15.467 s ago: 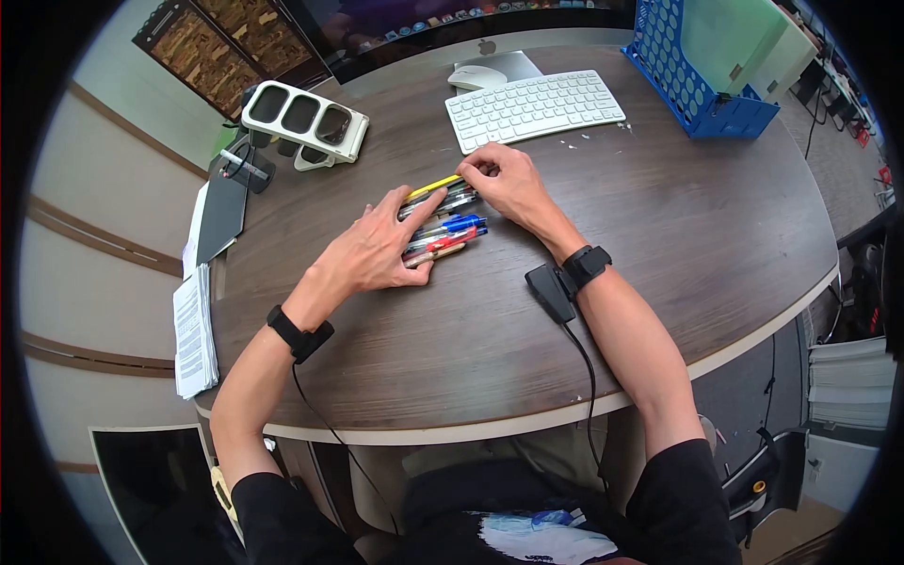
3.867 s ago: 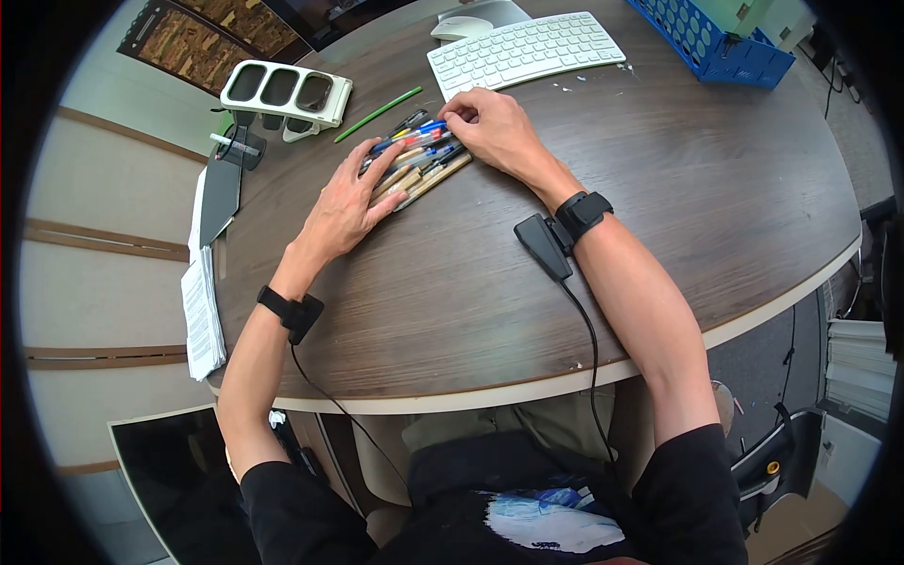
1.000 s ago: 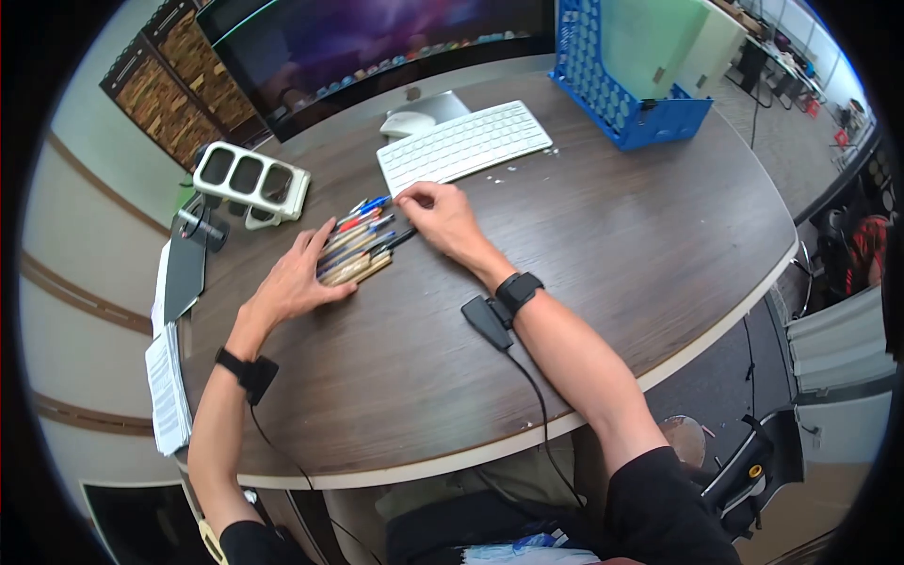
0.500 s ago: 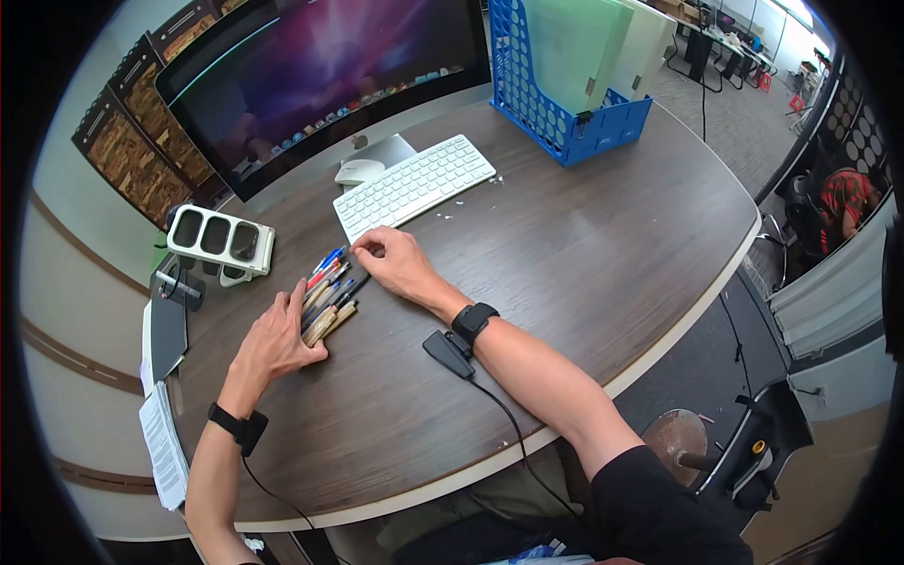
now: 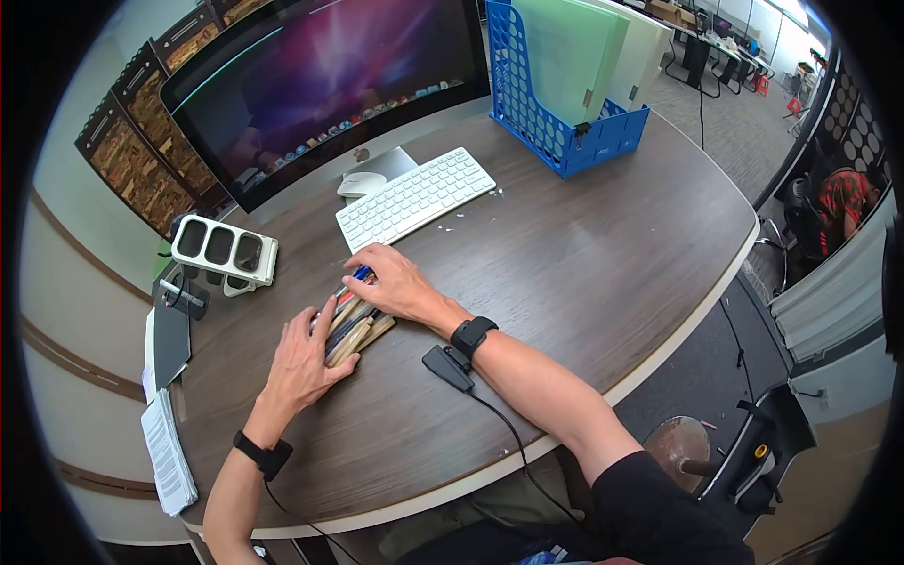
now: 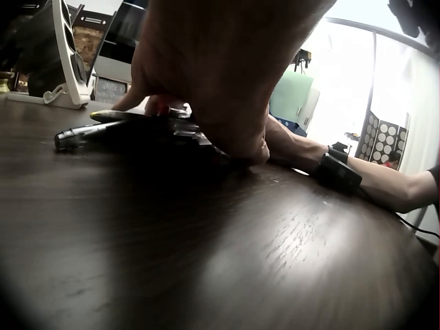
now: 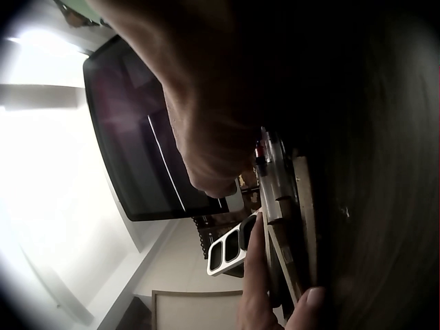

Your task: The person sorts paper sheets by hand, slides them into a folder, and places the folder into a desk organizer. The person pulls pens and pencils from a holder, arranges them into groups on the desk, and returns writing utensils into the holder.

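Note:
A bundle of pens and pencils [image 5: 349,341] lies slanted on the desk between both hands. My left hand [image 5: 299,365] holds its left side between thumb and fingers, with the index finger stretched along the top. Over the far right end, my right hand [image 5: 394,287] has its fingers bent down around blue and red pens. In the right wrist view, clear pen barrels [image 7: 275,189] and wooden pencils [image 7: 307,206] lie side by side near the left thumb. Pen ends [image 6: 89,134] stick out beyond the left hand in the left wrist view; its palm hides the rest.
Beyond the hands are a white keyboard [image 5: 416,200], a mouse [image 5: 362,184] and a monitor [image 5: 330,85]. A white three-slot holder [image 5: 224,250] and a dark pen cup [image 5: 188,299] stand left. A blue file rack [image 5: 603,141] is at the back; papers [image 5: 169,457] lie left.
The right hand has come from beside the bundle's far end onto it. My left hand has shifted slightly right. Earlier, a green pencil lay apart beyond the bundle; it no longer shows there.

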`<state>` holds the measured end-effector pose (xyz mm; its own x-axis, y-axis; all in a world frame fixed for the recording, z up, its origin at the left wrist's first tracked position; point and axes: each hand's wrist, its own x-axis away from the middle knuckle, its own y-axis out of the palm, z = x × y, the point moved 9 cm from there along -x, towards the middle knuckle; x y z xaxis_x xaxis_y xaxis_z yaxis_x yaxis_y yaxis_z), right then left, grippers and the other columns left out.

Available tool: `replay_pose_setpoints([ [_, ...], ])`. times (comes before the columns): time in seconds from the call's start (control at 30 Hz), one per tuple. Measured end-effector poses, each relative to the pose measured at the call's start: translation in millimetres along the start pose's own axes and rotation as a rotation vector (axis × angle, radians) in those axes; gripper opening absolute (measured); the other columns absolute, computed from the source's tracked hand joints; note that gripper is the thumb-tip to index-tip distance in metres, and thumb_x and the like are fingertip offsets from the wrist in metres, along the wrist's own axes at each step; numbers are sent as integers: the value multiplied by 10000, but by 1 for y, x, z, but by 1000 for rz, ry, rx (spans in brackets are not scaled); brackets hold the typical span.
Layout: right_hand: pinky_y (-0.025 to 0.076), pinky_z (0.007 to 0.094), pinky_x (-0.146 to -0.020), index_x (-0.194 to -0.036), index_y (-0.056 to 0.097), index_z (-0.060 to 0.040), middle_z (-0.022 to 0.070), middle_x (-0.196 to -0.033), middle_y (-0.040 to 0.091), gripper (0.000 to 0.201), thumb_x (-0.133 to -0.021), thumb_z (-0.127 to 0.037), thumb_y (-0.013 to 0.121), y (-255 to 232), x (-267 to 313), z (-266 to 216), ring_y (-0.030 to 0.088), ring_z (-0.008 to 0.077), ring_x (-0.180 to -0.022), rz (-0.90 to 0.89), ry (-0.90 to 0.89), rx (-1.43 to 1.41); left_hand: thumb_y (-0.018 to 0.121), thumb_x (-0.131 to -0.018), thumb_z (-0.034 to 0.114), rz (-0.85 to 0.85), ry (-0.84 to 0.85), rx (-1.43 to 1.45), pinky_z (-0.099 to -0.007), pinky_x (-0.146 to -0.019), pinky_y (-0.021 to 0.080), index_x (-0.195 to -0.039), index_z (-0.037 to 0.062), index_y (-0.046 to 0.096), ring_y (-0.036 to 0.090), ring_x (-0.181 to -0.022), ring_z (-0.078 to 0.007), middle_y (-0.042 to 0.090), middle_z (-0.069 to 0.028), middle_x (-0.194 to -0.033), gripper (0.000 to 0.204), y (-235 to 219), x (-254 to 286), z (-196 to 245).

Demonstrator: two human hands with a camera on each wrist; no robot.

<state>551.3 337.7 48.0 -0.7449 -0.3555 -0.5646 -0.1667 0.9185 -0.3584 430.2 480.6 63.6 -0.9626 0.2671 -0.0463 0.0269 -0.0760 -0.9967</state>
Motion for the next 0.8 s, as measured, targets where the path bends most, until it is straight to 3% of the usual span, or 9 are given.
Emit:
replay_pose_setpoints([
  [0.17, 542, 458, -949, -1056, 753, -26, 175, -1091, 694, 269, -940, -269, 747, -1, 1, 0, 670, 376, -1059, 48, -36, -15, 903, -770, 482, 108, -134, 74, -510, -1177, 440, -1669, 120, 328, 486, -1415, -438, 436, -245, -1572, 1127, -12, 28, -19],
  [0.2, 543, 460, -936, -1025, 752, -20, 180, -1067, 696, 246, -929, -246, 741, -4, 1, -2, 670, 376, -1040, 79, -51, -3, 903, -770, 482, 101, -105, 82, -510, -1177, 440, -1669, 120, 328, 486, -1415, -438, 436, -245, -1572, 1127, -12, 33, -17],
  [0.33, 546, 468, -917, -921, 749, -15, 200, -1012, 698, 187, -907, -200, 720, -8, 1, 6, 671, 389, -1002, 128, 13, -9, 935, -733, 458, 98, -270, 220, -525, -1233, 372, -1683, 142, 296, 429, -1476, -432, 392, -222, -1627, 1187, 3, 48, -35],
  [0.43, 545, 470, -927, -942, 757, -14, 200, -1022, 695, 215, -908, -224, 723, -6, 2, 8, 667, 387, -1018, 111, 37, 18, 941, -720, 468, 119, -298, 212, -557, -1259, 329, -1691, 152, 269, 384, -1515, -427, 321, -220, -1674, 1222, 16, 49, -42],
  [0.5, 543, 453, -950, -1013, 764, -5, 170, -1067, 704, 272, -949, -268, 732, 3, 2, 6, 668, 355, -1074, -19, 62, 26, 943, -721, 461, 138, -300, 205, -583, -1271, 305, -1693, 152, 258, 358, -1538, -423, 288, -218, -1695, 1228, 21, 45, -43],
  [0.57, 539, 452, -957, -1027, 766, -10, 166, -1076, 699, 286, -949, -284, 738, 3, 3, 1, 665, 352, -1081, -44, 50, 18, 951, -715, 454, 277, -232, 481, -663, -1268, 236, -1692, 152, 265, 314, -1568, -420, 245, -214, -1720, 1231, 11, 40, -32],
  [0.6, 535, 450, -964, -1040, 768, -14, 161, -1084, 695, 300, -950, -300, 743, 5, 4, -2, 661, 349, -1088, -77, 33, 2, 951, -715, 454, 272, -224, 484, -663, -1268, 236, -1692, 152, 265, 314, -1568, -420, 245, -214, -1720, 1231, 9, 35, -28],
  [0.67, 527, 444, -976, -1053, 770, -23, 158, -1092, 690, 305, -941, -305, 753, 7, 6, -1, 654, 347, -1106, -115, 57, -14, 932, -754, 371, 200, -225, 571, -548, -1300, 241, -1685, 134, 294, 275, -1588, -398, 199, -198, -1747, 1154, 13, 25, -22],
  [0.8, 518, 464, -1004, -997, 782, -42, 182, -1063, 696, 321, -881, -340, 757, 3, 6, 0, 654, 377, -1114, -46, 42, -55, 954, -713, 387, 146, -206, 329, -549, -1277, 295, -1681, 130, 307, 304, -1570, -418, 178, -207, -1751, 1192, 16, 14, -25],
])
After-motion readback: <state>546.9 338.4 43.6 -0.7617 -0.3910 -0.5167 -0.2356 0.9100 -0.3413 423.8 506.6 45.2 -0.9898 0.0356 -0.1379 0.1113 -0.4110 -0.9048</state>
